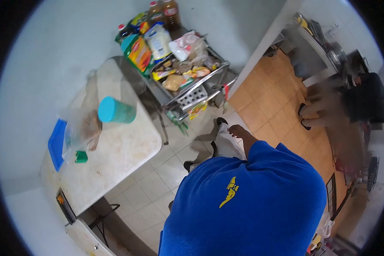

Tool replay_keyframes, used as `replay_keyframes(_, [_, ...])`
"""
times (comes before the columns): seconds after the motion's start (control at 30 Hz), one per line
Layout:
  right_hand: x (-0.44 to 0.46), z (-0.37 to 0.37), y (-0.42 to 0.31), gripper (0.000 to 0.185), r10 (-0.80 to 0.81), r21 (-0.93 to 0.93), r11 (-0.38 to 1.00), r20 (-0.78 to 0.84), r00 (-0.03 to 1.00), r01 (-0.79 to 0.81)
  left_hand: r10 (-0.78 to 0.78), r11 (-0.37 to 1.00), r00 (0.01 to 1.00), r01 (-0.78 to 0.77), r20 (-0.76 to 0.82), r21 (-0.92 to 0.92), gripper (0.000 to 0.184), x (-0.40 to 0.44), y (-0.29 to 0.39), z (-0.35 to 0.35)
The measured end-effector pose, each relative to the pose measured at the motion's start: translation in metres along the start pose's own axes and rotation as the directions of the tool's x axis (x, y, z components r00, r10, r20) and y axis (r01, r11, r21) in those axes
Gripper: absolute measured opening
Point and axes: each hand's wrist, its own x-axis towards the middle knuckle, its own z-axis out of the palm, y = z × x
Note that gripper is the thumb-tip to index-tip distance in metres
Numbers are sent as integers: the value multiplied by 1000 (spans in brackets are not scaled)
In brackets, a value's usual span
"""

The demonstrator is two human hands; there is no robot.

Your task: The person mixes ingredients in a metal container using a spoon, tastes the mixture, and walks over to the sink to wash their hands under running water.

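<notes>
My right hand (237, 130) hangs beside my body below a blue sleeve, its fingers loosely bent and a little apart. Nothing shows in it. It is above the tiled floor, near my light trousers (229, 143), and touches no object that I can make out. My left hand is out of view. To the left, a white table (123, 158) carries a turquoise lidded container (117, 112). Beside it lie a clear plastic bag (83, 132) with something brown inside, a blue flat piece (57, 145) and a small green object (81, 157).
Ahead, a metal rack (170, 102) holds packets, several bottles and a grater-like perforated piece (193, 97). A doorway edge (264, 42) leads onto orange tiles (264, 111). Another person in a dark top (365, 98) stands there by a counter (315, 47). That side is partly smeared.
</notes>
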Motion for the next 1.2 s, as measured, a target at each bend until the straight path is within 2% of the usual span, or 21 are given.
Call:
replay_keyframes(0.1, [11,-50,13,39,13,12,1000,-7,1000,-13,-3,998,1000,4,-7,58,46,1,42,38])
replay_keyframes(0.13, [29,-66,27,38,56,121,991,-6,998,-55,4,998,1000,-4,-9,67,45,0,55,55])
replay_keyframes(0.2, [64,-109,47,35,82,50,995,52,995,-85,32,998,999,-31,-10,63,44,-7,73,101])
replay_keyframes(0.27, [73,-163,52,31,-62,-79,995,62,996,67,31,990,992,-14,-119,137,33,0,86,159])
replay_keyframes(0.3, [98,-188,47,30,53,-207,978,121,991,-28,93,987,977,-65,-191,146,22,-23,97,196])
replay_keyframes(0.4, [148,-273,51,31,34,-321,947,129,991,9,33,973,979,15,-202,231,16,-39,88,282])
replay_keyframes(0.43, [119,-299,36,31,-38,-100,994,-7,999,37,-17,981,989,45,-145,190,18,-39,76,304])
replay_keyframes(0.53, [112,-372,23,29,-111,126,985,-81,991,121,-22,985,998,31,-59,168,20,-68,65,351])
replay_keyframes(0.63, [122,-419,33,34,-116,132,980,-238,964,151,-27,988,999,31,-30,151,23,-86,60,376])
replay_keyframes(0.73, [146,-444,66,24,-135,179,963,-320,938,200,-50,993,999,52,-19,110,28,-95,58,393])
replay_keyframes(0.8, [136,-461,81,23,-92,226,954,-398,913,195,-76,995,997,77,-27,66,31,-105,53,412])
replay_keyframes(0.87, [135,-469,96,24,-105,231,951,-379,920,204,-109,994,993,110,-53,10,34,-123,47,431])
replay_keyframes(0.97, [191,-513,146,22,69,381,921,-354,933,76,-142,986,986,134,-87,-99,40,-145,36,477])
replay_keyframes(1.0, [197,-534,156,23,-72,370,906,-342,937,205,-130,984,988,118,-88,-131,41,-154,30,496])
replay_keyframes(1.03, [217,-560,162,24,-111,345,915,-289,951,211,-52,986,997,41,-62,-160,38,-158,16,514])
replay_keyframes(1.07, [250,-589,168,25,-176,285,931,-193,965,227,-69,987,980,39,-188,-159,34,-156,5,546])
replay_keyframes(1.13, [316,-672,167,28,-292,122,949,-11,956,291,-259,955,940,214,-223,-207,29,-173,-11,636])
replay_keyframes(1.2, [290,-728,112,29,-211,44,976,-67,975,214,-176,983,968,162,-181,-90,28,-199,-22,685])
